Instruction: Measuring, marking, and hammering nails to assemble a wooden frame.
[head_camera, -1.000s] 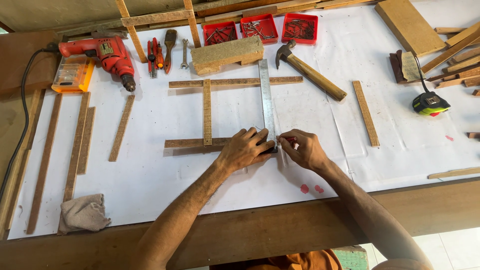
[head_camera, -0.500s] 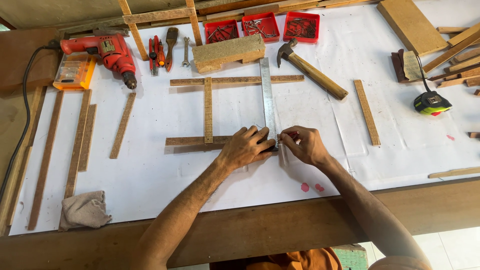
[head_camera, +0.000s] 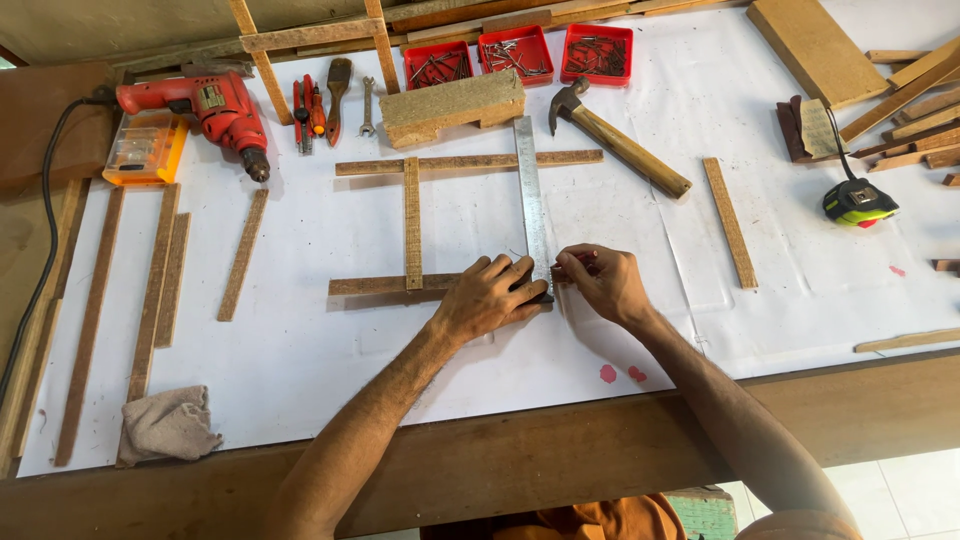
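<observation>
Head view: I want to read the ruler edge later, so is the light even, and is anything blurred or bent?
Head view: soft, even daylight, only faint shadows under the left hand and right hand; no strong glare on the steel ruler; the white sheet is bright but not blown out; focus is sharp throughout; the table's front edge bows slightly from the wide lens.
</observation>
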